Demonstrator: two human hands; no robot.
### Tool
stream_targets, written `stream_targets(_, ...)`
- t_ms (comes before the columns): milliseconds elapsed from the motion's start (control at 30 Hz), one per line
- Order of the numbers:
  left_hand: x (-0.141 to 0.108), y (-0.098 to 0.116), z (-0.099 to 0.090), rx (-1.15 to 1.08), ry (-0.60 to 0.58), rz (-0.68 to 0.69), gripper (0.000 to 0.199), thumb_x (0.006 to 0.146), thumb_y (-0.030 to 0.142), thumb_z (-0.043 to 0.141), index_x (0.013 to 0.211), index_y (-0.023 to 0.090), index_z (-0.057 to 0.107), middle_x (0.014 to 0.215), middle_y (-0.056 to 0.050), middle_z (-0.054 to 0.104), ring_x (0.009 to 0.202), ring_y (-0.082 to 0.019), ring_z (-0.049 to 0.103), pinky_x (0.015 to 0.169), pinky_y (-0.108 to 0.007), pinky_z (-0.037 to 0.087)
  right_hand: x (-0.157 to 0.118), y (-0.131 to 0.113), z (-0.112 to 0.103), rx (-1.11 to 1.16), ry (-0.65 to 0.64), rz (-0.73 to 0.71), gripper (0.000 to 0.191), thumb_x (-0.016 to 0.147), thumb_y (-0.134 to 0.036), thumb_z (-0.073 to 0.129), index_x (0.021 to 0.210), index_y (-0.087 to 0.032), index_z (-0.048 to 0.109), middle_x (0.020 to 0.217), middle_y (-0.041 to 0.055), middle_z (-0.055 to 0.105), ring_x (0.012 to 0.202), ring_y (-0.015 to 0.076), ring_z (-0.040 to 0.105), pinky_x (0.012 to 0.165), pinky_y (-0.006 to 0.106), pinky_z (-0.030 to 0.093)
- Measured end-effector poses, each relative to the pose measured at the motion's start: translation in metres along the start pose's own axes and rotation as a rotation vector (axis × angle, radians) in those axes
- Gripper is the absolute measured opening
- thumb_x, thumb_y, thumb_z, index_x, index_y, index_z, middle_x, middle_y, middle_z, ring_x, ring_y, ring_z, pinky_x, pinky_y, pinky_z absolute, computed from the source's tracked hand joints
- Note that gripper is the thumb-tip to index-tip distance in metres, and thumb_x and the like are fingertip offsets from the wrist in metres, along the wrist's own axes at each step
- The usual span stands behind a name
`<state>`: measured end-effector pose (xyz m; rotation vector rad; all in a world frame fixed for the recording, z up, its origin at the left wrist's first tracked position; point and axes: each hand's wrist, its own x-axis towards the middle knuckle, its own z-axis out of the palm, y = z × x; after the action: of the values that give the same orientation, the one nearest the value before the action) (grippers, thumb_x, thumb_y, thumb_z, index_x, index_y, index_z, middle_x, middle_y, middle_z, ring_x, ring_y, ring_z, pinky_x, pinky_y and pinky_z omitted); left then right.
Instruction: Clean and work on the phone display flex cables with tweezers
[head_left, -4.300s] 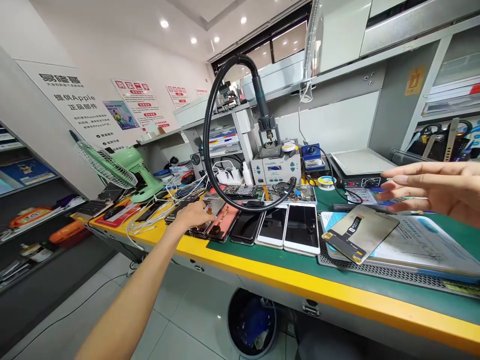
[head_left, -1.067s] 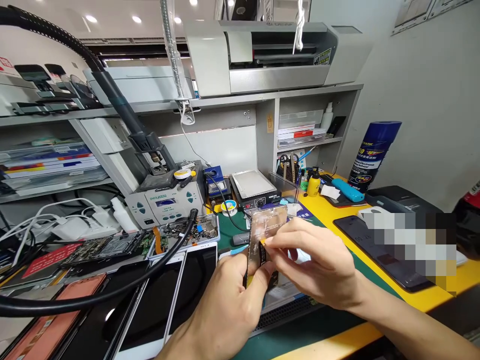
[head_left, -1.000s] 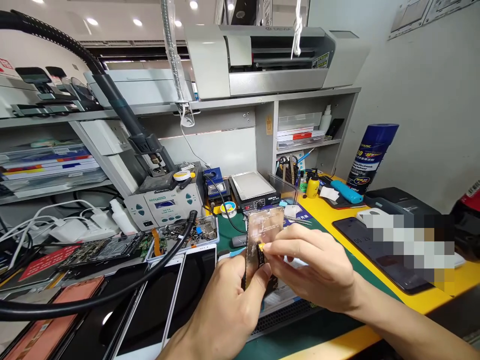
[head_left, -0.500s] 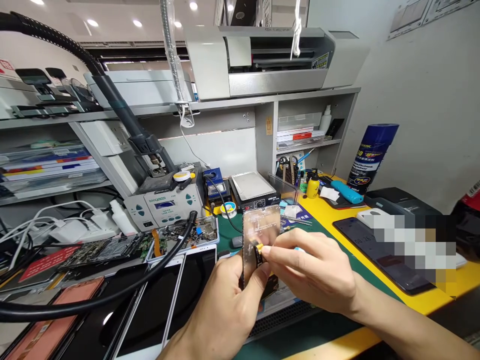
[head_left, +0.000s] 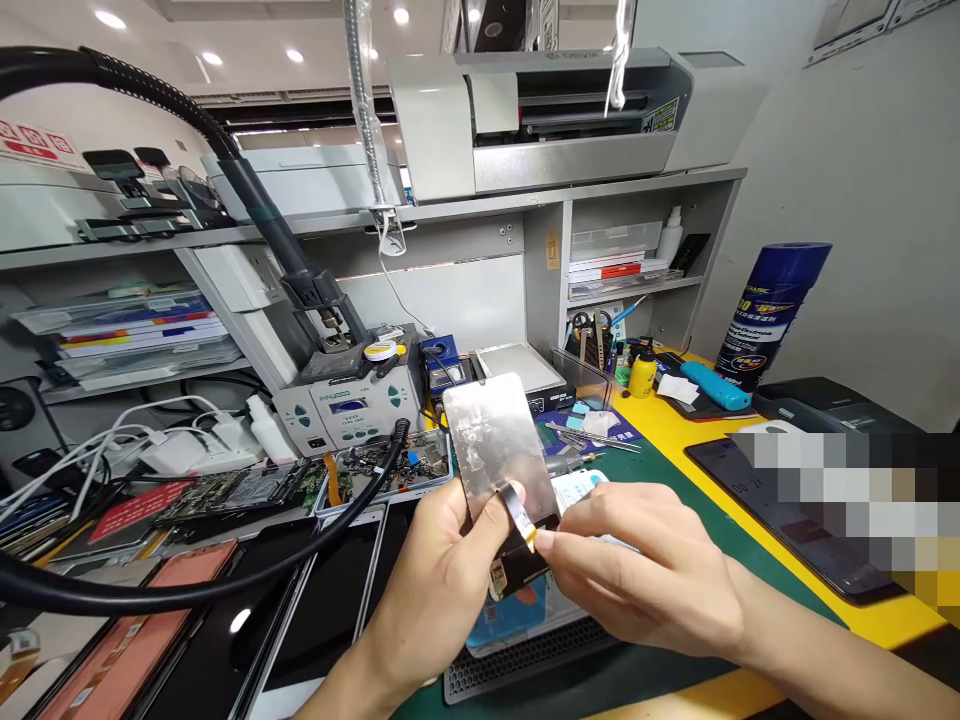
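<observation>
My left hand is closed around the lower left of a phone screen panel, its shiny metal back turned toward me. The thumb presses on that back beside a flex cable, a narrow silvery strip with a yellow end. My right hand pinches the yellow end between thumb and forefinger, at the panel's lower right. The cable's other end meets the panel near my left thumb. Below the panel, a blue-backed piece lies above a black perforated plate, partly hidden by my hands.
A green mat covers the yellow bench. Left stand a soldering station, a tray of parts and several phone screens, crossed by a black hose. Tweezers, a spray can and a phone are at right.
The panel has turned so its metal back faces me more fully. The flex cable, earlier folded close to the panel, now extends down and right, with my right hand lower. The view has shifted slightly.
</observation>
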<state>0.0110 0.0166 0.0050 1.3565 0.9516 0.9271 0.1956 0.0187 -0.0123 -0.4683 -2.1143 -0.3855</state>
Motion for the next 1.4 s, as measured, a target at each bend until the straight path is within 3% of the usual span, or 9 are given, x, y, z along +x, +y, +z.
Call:
stream_targets(300,0.003,0.002,-0.01,0.067,0.096,0.129,0.02,0.087,0.038,0.063,0.085,0.019,0.064,0.071,0.001,0.063,0.064,-0.014,0.059,0.059,-0.024,0.052,-0.008,-0.001,0.009,0.054,0.016,0.051,0.025,0.079,-0.005,0.069,0.101,-0.016,0.062,0.069,0.0043,0.07,0.052,0.0129,0.057,0.048,0.026,0.046)
stream_targets(367,0.005,-0.001,-0.011,0.093,0.163,0.172,0.02,0.087,0.034,0.064,0.103,0.021,0.064,0.08,0.001,0.067,0.069,-0.015,0.062,0.065,-0.024,0.053,-0.007,-0.002,0.011,0.054,0.058,0.081,0.025,0.079,-0.003,0.067,0.099,-0.016,0.062,0.067,0.0033,0.068,0.053,0.0125,0.056,0.048,0.025,0.044)
stream_targets(533,0.009,-0.008,-0.012,0.126,0.26,0.24,0.071,0.087,0.027,0.062,0.15,0.028,0.028,0.1,-0.003,0.073,0.071,-0.017,0.067,0.069,-0.029,0.055,-0.004,-0.001,0.017,0.045,0.132,0.142,0.021,0.078,0.001,0.066,0.093,-0.014,0.063,0.066,0.004,0.068,0.055,0.0127,0.058,0.049,0.025,0.044)
stream_targets(667,0.007,-0.006,-0.014,0.185,0.204,0.265,0.034,0.086,0.024,0.063,0.12,0.022,0.066,0.099,-0.004,0.074,0.09,-0.02,0.067,0.083,-0.029,0.052,-0.004,0.002,0.02,0.043,0.127,0.141,0.02,0.078,0.0,0.066,0.093,-0.013,0.064,0.068,0.0047,0.068,0.056,0.0125,0.059,0.05,0.024,0.044)
stream_targets(767,0.005,-0.004,-0.015,0.203,0.159,0.252,0.014,0.087,0.025,0.061,0.088,0.019,0.074,0.087,-0.003,0.073,0.086,-0.019,0.066,0.078,-0.026,0.05,-0.006,0.002,0.021,0.037,0.116,0.133,0.02,0.078,0.0,0.067,0.092,-0.014,0.064,0.068,0.0049,0.068,0.058,0.0133,0.06,0.051,0.025,0.043)
stream_targets(933,0.005,-0.007,-0.014,0.137,0.179,0.226,0.006,0.091,0.029,0.056,0.094,0.025,0.053,0.064,0.009,0.053,0.051,-0.009,0.044,0.048,-0.02,0.036,-0.008,0.001,0.02,0.059,0.105,0.14,0.021,0.077,-0.001,0.067,0.092,-0.016,0.063,0.068,0.0031,0.067,0.056,0.0128,0.058,0.05,0.025,0.042)
stream_targets(1033,0.006,-0.008,-0.012,0.122,0.189,0.238,0.013,0.09,0.025,0.058,0.081,0.023,0.049,0.064,0.009,0.048,0.055,-0.008,0.042,0.053,-0.018,0.035,-0.007,0.002,0.02,0.077,0.127,0.199,0.02,0.079,-0.001,0.064,0.093,-0.015,0.062,0.064,0.0018,0.065,0.053,0.0119,0.053,0.049,0.024,0.042)
stream_targets(1167,0.006,-0.003,-0.01,0.129,0.152,0.217,0.012,0.084,0.017,0.061,0.072,0.018,0.064,0.067,0.004,0.059,0.06,-0.009,0.048,0.058,-0.019,0.038,-0.005,0.003,0.02,0.08,0.151,0.244,0.019,0.081,-0.001,0.062,0.095,-0.015,0.062,0.065,0.0028,0.065,0.053,0.0118,0.052,0.049,0.024,0.043)
stream_targets(1400,0.001,-0.006,-0.009,-0.009,0.073,0.128,0.029,0.087,0.024,0.051,0.091,0.017,0.078,0.072,-0.003,0.073,0.071,-0.019,0.062,0.065,-0.026,0.047,-0.009,0.005,0.022,-0.002,0.115,0.119,0.02,0.079,-0.002,0.066,0.095,-0.015,0.064,0.067,0.0035,0.067,0.055,0.0128,0.055,0.05,0.025,0.042)
